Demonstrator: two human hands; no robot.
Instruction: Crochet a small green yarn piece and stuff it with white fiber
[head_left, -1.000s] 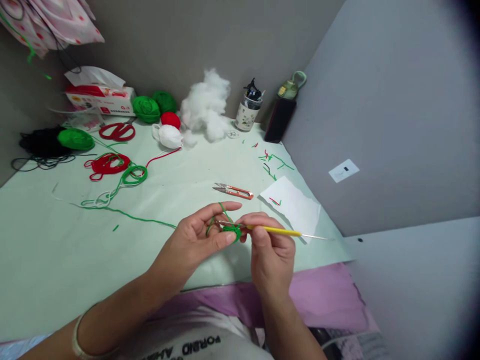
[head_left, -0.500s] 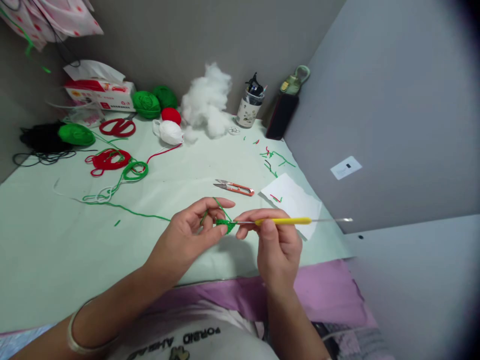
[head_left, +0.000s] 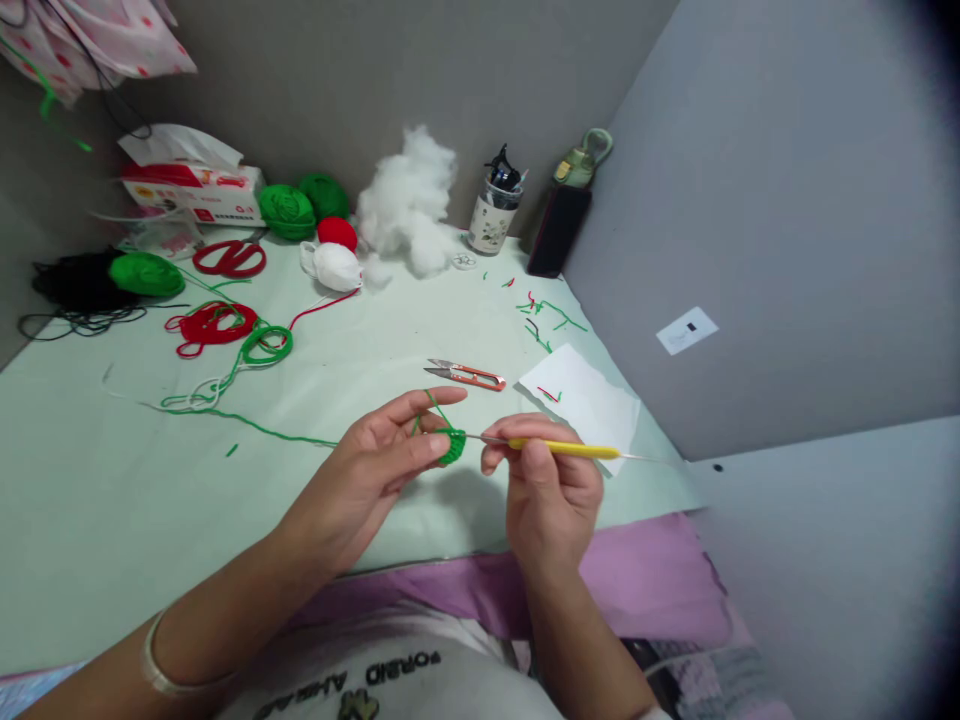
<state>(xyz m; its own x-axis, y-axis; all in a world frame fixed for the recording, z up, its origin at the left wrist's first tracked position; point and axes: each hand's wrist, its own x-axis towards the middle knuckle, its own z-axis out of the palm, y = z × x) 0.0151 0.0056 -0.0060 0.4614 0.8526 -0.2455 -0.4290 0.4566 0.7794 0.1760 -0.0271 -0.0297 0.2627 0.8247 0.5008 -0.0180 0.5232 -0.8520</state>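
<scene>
Green crochet piece: small, at the centre of the frame, raised above the desk.
Left hand: thumb and fingers pinching the piece, index finger stretched out to the right with yarn passing over it.
Right hand: closed around the hook in a pen-like grip.
Yellow-handled hook: nearly level, its thin metal shaft reaching left to the piece's right edge; whether the tip sits inside a stitch is too small to tell.
Green strand: trailing from the left hand across the desk towards the left of the frame.
Thread snips: lying just above the hands, blades pointing left.
White paper: right of centre, red and green snippets on it.
Red yarn bundle: left of the frame, beside looped green yarn.
Upper row: tissue pack, white yarn ball, fluffy stuffing, pen cup.
Upper right: dark phone leaning near a green-topped bottle.
</scene>
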